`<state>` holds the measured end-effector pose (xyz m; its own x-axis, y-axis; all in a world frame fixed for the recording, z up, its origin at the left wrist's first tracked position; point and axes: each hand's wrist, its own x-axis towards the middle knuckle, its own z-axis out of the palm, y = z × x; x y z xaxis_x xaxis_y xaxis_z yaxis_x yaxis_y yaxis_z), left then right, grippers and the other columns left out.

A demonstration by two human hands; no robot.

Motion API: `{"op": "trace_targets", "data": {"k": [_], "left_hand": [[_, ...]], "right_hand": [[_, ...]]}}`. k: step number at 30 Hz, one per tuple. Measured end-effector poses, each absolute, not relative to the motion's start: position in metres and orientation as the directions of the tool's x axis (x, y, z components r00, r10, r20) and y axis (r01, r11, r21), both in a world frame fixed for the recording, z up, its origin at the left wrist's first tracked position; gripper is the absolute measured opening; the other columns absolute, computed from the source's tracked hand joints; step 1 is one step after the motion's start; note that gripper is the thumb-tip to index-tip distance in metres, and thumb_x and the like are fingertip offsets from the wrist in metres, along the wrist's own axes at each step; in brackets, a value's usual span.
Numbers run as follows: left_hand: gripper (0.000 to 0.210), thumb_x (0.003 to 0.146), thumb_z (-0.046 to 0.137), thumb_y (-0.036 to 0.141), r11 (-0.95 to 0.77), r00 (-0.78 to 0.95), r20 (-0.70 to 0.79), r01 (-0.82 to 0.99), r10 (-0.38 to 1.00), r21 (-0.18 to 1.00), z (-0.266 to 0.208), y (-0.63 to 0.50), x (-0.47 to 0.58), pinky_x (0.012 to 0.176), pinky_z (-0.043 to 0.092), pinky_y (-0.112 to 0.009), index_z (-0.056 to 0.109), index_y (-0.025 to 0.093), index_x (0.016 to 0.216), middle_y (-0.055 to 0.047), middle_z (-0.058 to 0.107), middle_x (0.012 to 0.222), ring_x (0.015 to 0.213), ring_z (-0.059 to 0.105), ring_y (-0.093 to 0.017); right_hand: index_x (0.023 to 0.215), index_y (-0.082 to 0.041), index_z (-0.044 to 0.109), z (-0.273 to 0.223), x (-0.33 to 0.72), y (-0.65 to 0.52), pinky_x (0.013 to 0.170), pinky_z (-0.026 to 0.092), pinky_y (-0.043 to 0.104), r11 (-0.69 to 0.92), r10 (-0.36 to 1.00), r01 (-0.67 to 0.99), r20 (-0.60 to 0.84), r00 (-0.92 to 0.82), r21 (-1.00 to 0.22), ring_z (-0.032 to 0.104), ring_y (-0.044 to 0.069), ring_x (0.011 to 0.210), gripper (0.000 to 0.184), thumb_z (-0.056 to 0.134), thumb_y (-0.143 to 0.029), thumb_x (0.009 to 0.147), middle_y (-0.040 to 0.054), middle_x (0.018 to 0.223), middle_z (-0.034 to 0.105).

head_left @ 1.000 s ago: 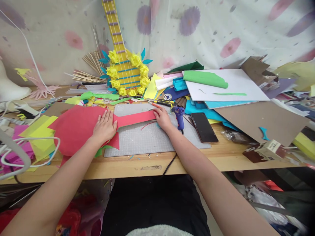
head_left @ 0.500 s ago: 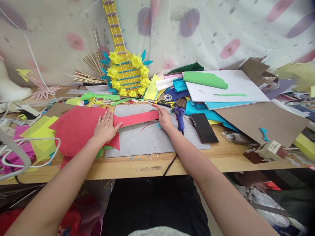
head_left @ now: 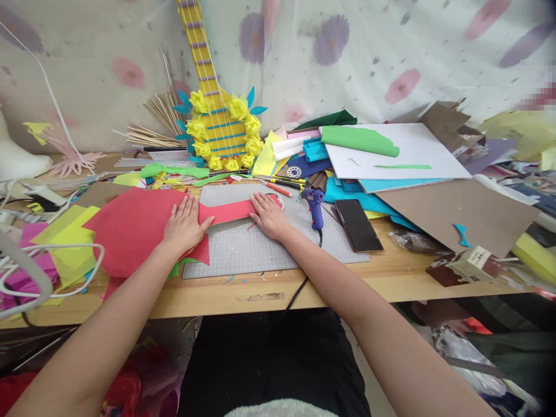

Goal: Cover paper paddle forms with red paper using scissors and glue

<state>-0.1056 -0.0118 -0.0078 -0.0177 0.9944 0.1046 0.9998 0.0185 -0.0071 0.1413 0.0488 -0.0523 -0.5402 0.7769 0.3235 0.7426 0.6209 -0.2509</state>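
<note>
A large red paper cutout point(head_left: 134, 231) with a rounded body and a long strip lies on the left of the bench, its strip reaching over the grey cutting mat point(head_left: 234, 249). Flat on the body's right side rests my left hand point(head_left: 185, 227), fingers stretched out. My right hand point(head_left: 269, 215) lies open on the strip near its right end, palm down, covering part of it. Green material peeks out beneath the red paper by my left wrist. Just right of my right hand are a purple hot glue gun point(head_left: 315, 207) and an orange-handled tool point(head_left: 278, 189).
A yellow paper guitar point(head_left: 223, 133) with flowers leans at the back. To the right lie a black phone point(head_left: 358, 225), a white board point(head_left: 391, 159), brown cardboard point(head_left: 460, 211) and a small box point(head_left: 467, 266). Yellow sheets point(head_left: 69, 243) and a white cable point(head_left: 102, 258) crowd the left.
My right hand has slid left from the strip's far end and now lies flat on it, uncovering the orange-handled tool. My left hand stays on the red paper.
</note>
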Motion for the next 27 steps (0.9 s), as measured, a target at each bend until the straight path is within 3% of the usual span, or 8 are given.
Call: {"op": "trace_targets", "data": {"k": [9, 15, 27], "left_hand": [[0.078, 0.091, 0.025, 0.053, 0.021, -0.021, 0.088, 1.000, 0.996, 0.001, -0.0062, -0.0118, -0.1050, 0.118, 0.014, -0.045, 0.022, 0.001, 0.149, -0.017, 0.019, 0.157, 0.146, 0.015, -0.027], [0.079, 0.091, 0.023, 0.054, 0.029, -0.028, 0.074, 1.000, 0.997, -0.009, -0.0052, -0.0117, -0.1043, 0.118, 0.013, -0.044, 0.020, 0.000, 0.149, -0.017, 0.016, 0.157, 0.146, 0.013, -0.026], [0.080, 0.091, 0.024, 0.055, 0.028, -0.027, 0.074, 1.000, 0.997, -0.011, -0.0056, -0.0109, -0.1045, 0.118, 0.014, -0.046, 0.022, 0.001, 0.149, -0.017, 0.020, 0.157, 0.146, 0.015, -0.028]], "right_hand": [[0.145, -0.008, 0.038, -0.0488, 0.1509, 0.0482, 0.118, 0.020, 0.048, 0.599, 0.791, 0.759, 0.339, -0.510, -0.256, 0.026, 0.027, 0.143, 0.068, 0.037, -0.053, 0.094, 0.0164, 0.151, 0.033], [0.143, -0.003, 0.039, -0.0486, 0.1516, 0.0486, 0.118, 0.019, 0.046, 0.609, 0.782, 0.761, 0.332, -0.528, -0.225, 0.029, 0.028, 0.142, 0.069, 0.042, -0.051, 0.093, 0.0184, 0.150, 0.035], [0.143, -0.006, 0.040, -0.0485, 0.1520, 0.0482, 0.118, 0.019, 0.047, 0.617, 0.778, 0.748, 0.339, -0.530, -0.246, 0.029, 0.028, 0.142, 0.064, 0.043, -0.047, 0.094, 0.0187, 0.148, 0.039]]}}
